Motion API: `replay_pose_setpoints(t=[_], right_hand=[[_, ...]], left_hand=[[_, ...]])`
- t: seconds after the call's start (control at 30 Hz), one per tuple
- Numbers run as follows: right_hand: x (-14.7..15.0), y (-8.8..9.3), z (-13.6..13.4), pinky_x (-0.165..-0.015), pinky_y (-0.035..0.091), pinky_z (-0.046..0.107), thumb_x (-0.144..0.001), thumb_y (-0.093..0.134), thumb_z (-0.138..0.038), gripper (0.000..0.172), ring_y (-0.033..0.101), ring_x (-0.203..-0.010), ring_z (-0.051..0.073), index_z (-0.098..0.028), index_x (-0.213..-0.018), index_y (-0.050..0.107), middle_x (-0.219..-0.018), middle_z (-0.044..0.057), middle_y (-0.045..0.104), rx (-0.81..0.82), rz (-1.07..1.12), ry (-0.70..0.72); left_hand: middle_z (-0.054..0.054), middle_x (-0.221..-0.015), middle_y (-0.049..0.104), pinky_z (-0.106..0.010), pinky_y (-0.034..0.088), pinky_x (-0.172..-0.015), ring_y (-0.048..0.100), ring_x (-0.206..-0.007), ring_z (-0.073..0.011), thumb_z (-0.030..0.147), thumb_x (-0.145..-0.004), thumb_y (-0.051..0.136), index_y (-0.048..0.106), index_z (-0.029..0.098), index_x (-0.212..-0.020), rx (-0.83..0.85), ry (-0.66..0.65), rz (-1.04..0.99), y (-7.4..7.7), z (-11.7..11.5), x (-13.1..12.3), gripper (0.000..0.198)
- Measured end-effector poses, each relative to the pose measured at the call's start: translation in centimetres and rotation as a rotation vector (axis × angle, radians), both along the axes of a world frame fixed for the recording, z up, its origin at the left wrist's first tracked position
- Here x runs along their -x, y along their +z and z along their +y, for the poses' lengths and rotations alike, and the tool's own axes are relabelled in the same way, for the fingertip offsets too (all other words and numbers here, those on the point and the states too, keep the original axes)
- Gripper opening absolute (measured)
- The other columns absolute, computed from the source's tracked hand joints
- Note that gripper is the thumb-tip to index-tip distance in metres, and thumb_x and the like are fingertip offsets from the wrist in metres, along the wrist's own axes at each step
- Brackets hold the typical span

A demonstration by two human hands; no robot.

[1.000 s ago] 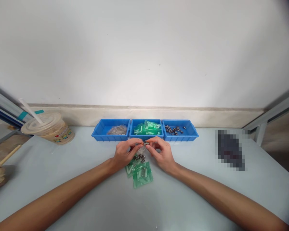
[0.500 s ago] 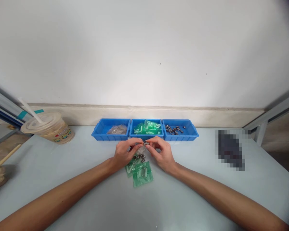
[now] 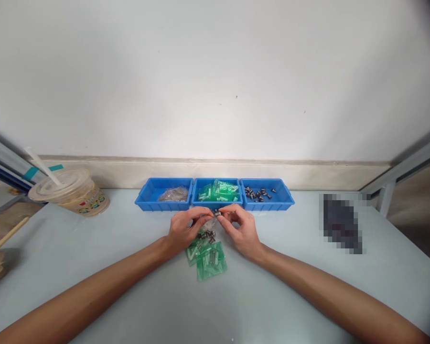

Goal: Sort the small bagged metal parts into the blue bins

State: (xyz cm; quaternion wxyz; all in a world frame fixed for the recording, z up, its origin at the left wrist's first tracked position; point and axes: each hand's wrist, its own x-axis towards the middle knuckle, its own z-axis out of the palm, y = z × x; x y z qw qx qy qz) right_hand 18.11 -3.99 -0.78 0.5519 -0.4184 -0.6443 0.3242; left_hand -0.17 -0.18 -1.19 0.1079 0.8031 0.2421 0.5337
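A small metal piece (image 3: 217,213) is pinched between the left grip (image 3: 186,229) and right grip (image 3: 243,231).

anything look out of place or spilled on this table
The drink cup, left of the blue trays, looks odd amid work on small metal parts; its lean may be lens distortion. The dark patch at right is pixelated, so I cannot identify it. No clear liquid spill shows.

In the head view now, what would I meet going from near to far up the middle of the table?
Front green packet → loose metal parts → held metal piece → middle blue tray → pale baseboard → white wall.
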Motion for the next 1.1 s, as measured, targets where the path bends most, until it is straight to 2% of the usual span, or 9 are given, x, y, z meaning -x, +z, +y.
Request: replay_pose_setpoints(t=[0.53,0.8,0.97,1.1], right_hand=[[0.1,-0.2,0.1,-0.058,0.043,0.025,-0.088,0.059,-0.027,0.010,0.049,-0.062,0.012,-0.019,-0.090,0.063,-0.069,-0.001,0.052,-0.029,-0.045,0.019],[0.1,0.0,0.0,-0.057,0.045,0.025,-0.087,0.060,-0.028,0.010,0.051,-0.059,0.012,-0.019,-0.091,0.062,-0.071,-0.001,0.056,-0.048,-0.046,-0.014],[0.1,0.0,0.0,-0.058,0.046,0.026,-0.087,0.060,-0.026,0.010,0.053,-0.061,0.012,-0.019,-0.093,0.063,-0.074,0.001,0.059,-0.052,-0.031,-0.007],[0.1,-0.1,0.0,-0.057,0.047,0.026,-0.087,0.060,-0.026,0.009,0.053,-0.062,0.012,-0.020,-0.093,0.063,-0.075,0.001,0.058,-0.046,-0.025,0.007]], left_hand=[[-0.001,-0.081,0.073,-0.017,0.054,-0.059,0.068,-0.064,-0.0101,0.014,-0.083,0.066,0.063,0.018,-0.096,0.004,0.006,0.020,-0.1,0.0,0.1,0.015],[-0.001,-0.079,0.070,-0.016,0.046,-0.048,0.052,-0.047,-0.0053,0.025,-0.087,0.064,0.061,0.017,-0.100,0.019,0.021,0.096,0.6,0.0,-0.1,0.016],[-0.004,-0.085,0.071,-0.017,0.049,-0.052,0.061,-0.057,-0.0081,0.025,-0.090,0.060,0.064,0.017,-0.098,0.001,-0.017,0.128,1.2,0.0,-0.2,0.012],[-0.004,-0.086,0.071,-0.018,0.051,-0.056,0.065,-0.067,-0.0105,0.023,-0.089,0.061,0.065,0.017,-0.099,-0.005,-0.027,0.130,1.2,0.0,-0.2,0.012]])
